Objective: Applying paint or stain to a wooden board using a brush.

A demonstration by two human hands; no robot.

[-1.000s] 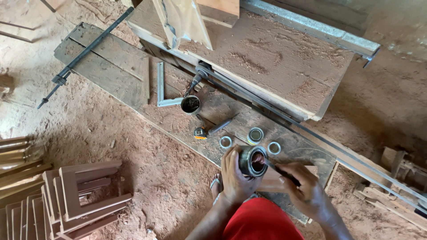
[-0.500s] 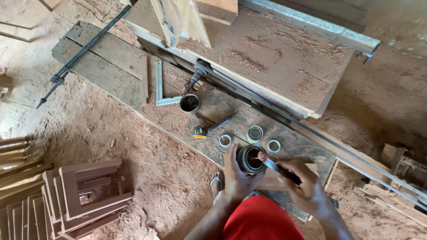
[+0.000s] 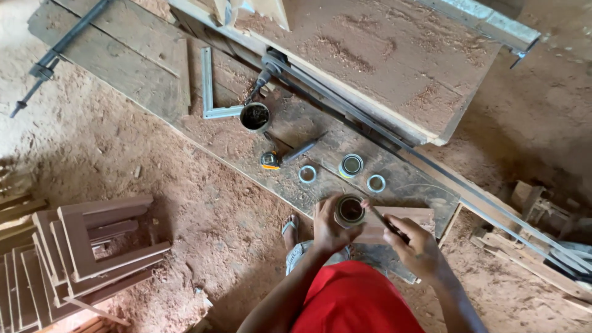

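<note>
Since the earlier picture the slim dark tool (image 3: 377,217) has swung in, so its tip now meets the rim of the small open tin (image 3: 349,210); before, it lay a little off to the side. That puts the work at the tin's mouth. The left hand (image 3: 327,227) is wrapped around the tin, holding it tilted above a small wooden block (image 3: 401,217). The right hand (image 3: 416,246) is closed around the tool's handle. Just beyond, on the sawdusty plank (image 3: 148,68), lie two round lids (image 3: 307,174) (image 3: 376,183) and a second small tin (image 3: 351,164), then a tape measure (image 3: 270,161), a larger dark can (image 3: 254,116) and a metal square (image 3: 209,92).
</note>
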